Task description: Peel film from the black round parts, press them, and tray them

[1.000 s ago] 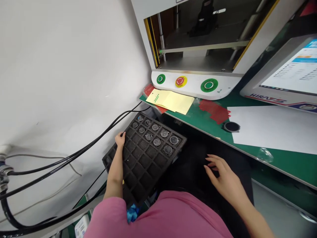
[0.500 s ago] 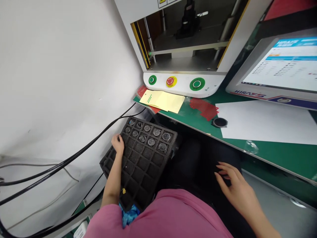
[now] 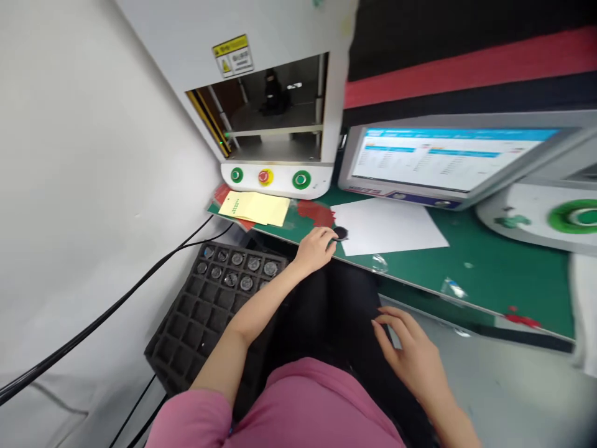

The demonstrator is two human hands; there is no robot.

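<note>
My left hand (image 3: 316, 250) reaches over the front edge of the green bench. Its thumb and fingertips are closed on the left rim of a dark round watch head (image 3: 341, 233), which lies at the left edge of a white paper sheet (image 3: 392, 227). My right hand (image 3: 410, 348) hangs over my lap, fingers loosely bent and apart from the thumb, with nothing in it. To the left, a black foam tray (image 3: 204, 309) holds several round watch heads (image 3: 247, 283) in its far rows; my left forearm hides part of it.
A press machine (image 3: 275, 180) with green and red buttons stands behind yellow paper cards (image 3: 254, 208) and red film pieces (image 3: 316, 213). Right of it is a monitor (image 3: 420, 158). Clear plastic scraps (image 3: 379, 264) lie near the bench edge. Black cables (image 3: 140, 280) run along the wall.
My left hand has moved right from the foam tray to the watch head on the bench. The view has turned right. My right hand stays over my lap.
</note>
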